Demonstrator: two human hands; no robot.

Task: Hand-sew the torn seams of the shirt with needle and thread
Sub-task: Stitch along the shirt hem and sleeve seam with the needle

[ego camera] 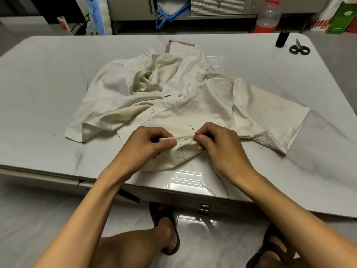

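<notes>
White surface (pixel 58 84): crumpled cream shirt (pixel 193 105), left hand (pixel 148 144) grip pinching its seam, right hand (pixel 218 144) grip pinching thin dark needle (pixel 193 129).

Cream buttoned shirt (pixel 193 105), crumpled, frame centre; thin needle (pixel 193 129) tilted above its near hem; dark thread (pixel 181 150) trailing lower right.

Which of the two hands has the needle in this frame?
The right hand pinches the needle, whose tip sticks up out of the shirt. The left hand only grips the folded edge of the cloth beside the stitches.
</notes>
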